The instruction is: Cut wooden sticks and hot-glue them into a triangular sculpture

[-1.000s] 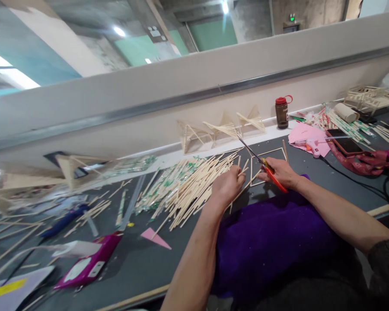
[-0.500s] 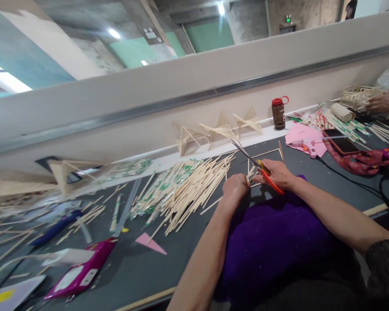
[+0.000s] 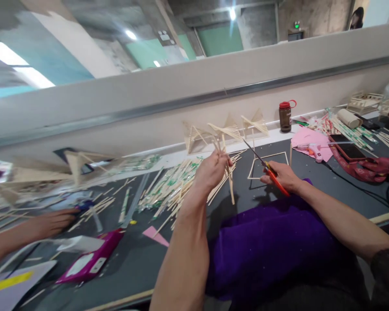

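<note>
My left hand [image 3: 213,170] is closed on a few thin wooden sticks [image 3: 231,185], raised over the right end of a large stick pile [image 3: 181,183]. Orange-handled scissors [image 3: 276,179] are in my right hand [image 3: 282,175], their blades pointing up and left. Just beyond that hand, a four-sided frame of sticks [image 3: 267,156] rests on the dark table [image 3: 188,268], with some sticks rising from its corners. Several twisted stick models [image 3: 225,129] stand along the wall behind.
At the left, another person's hand [image 3: 60,220] reaches a dark blue tool near a magenta power strip [image 3: 95,258]. A red-capped bottle [image 3: 285,117], a glue gun [image 3: 315,151] on pink paper and a phone [image 3: 348,147] are at the right.
My left hand has moved left and up, away from the scissors and frame, with sticks in it. Another person's hand has come in at the left. The view has shifted slightly.
</note>
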The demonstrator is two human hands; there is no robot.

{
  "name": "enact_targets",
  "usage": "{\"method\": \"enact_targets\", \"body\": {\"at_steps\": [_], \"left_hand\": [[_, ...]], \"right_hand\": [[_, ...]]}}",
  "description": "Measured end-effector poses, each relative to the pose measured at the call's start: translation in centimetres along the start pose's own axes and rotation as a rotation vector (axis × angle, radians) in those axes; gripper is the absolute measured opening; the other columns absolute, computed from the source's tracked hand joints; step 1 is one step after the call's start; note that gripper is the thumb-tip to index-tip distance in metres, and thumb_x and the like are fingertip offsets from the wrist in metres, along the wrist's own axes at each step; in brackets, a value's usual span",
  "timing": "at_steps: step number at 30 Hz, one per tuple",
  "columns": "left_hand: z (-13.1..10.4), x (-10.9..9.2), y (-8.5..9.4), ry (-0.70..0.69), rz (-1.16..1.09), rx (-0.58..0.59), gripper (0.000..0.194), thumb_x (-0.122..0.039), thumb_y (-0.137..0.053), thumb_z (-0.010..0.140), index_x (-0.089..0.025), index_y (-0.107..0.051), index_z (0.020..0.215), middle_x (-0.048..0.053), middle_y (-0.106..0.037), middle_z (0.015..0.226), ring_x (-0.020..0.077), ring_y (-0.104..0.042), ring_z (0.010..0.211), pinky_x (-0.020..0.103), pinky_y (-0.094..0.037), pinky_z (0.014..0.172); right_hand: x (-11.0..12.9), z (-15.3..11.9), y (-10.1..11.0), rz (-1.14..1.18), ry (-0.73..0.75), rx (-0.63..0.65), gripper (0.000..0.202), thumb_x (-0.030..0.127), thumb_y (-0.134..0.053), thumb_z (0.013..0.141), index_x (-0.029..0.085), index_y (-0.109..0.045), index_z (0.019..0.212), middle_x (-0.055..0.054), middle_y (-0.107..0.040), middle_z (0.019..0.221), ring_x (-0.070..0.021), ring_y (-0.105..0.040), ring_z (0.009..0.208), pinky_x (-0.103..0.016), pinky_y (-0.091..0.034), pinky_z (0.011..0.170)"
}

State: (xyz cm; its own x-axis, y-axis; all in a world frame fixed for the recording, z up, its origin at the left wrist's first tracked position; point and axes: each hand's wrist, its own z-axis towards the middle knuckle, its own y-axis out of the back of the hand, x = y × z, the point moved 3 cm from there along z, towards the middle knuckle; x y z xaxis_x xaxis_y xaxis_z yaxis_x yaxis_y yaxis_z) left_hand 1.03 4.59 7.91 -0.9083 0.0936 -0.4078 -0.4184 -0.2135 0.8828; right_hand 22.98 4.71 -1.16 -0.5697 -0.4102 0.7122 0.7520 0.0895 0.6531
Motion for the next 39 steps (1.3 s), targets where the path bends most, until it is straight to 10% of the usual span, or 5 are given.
{"method": "enact_targets", "body": {"at_steps": [7,16,25,33,39], "left_hand": [[-0.5,-1.0,1.3,-0.097,-0.569,-0.063,0.048,-0.051,-0.043,0.09,-0.016,-0.073,0.076,0.01,-0.072,0.093,0.0204,-0.061,0.086,0.029,-0.05,0.072],[-0.7,-1.4,-3.6,-0.066,-1.178,-0.052,0.026,-0.039,-0.063,0.083,-0.021,-0.052,0.099,-0.005,-0.053,0.074,0.0106,-0.055,0.059,0.029,-0.056,0.066],[-0.6,-1.2,-5.8,-0.121,-1.175,-0.301,0.028,-0.047,-0.063,0.087,-0.022,-0.055,0.097,-0.006,-0.043,0.066,0.0101,-0.046,0.057,0.024,-0.048,0.063],[-3.2,-1.6,-9.5,-0.117,-1.157,-0.072,0.036,-0.051,-0.074,0.078,-0.019,-0.061,0.086,-0.007,-0.049,0.06,0.0079,-0.043,0.048,0.022,-0.04,0.049],[-3.1,-1.2,-10.1,0.032,-1.295,-0.112,0.046,-0.062,-0.072,0.076,-0.017,-0.063,0.069,-0.009,-0.034,0.046,0.0058,-0.027,0.04,0.022,-0.022,0.04]], "right_hand": [[-0.2,0.0,0.1,0.084,0.027,-0.018,0.021,0.044,-0.062,0.084,0.023,-0.058,0.086,0.0,-0.065,0.083,-0.0178,-0.061,0.078,-0.031,-0.046,0.075],[0.3,-0.3,-0.2,0.131,0.001,0.038,0.031,0.053,-0.063,0.081,0.022,-0.06,0.087,0.0,-0.064,0.081,-0.0188,-0.059,0.078,-0.032,-0.045,0.074],[0.6,-0.4,-1.1,0.198,0.007,0.061,0.035,0.056,-0.065,0.082,0.022,-0.061,0.086,0.001,-0.065,0.077,-0.0173,-0.06,0.074,-0.03,-0.044,0.071],[0.3,-0.4,-1.1,0.211,0.009,0.053,0.041,0.062,-0.064,0.079,0.022,-0.058,0.084,0.0,-0.063,0.075,-0.0184,-0.058,0.075,-0.031,-0.043,0.071],[0.5,-0.5,-0.9,0.228,0.008,0.034,0.041,0.062,-0.063,0.078,0.022,-0.059,0.085,0.0,-0.062,0.077,-0.0192,-0.057,0.075,-0.032,-0.042,0.071]]}}
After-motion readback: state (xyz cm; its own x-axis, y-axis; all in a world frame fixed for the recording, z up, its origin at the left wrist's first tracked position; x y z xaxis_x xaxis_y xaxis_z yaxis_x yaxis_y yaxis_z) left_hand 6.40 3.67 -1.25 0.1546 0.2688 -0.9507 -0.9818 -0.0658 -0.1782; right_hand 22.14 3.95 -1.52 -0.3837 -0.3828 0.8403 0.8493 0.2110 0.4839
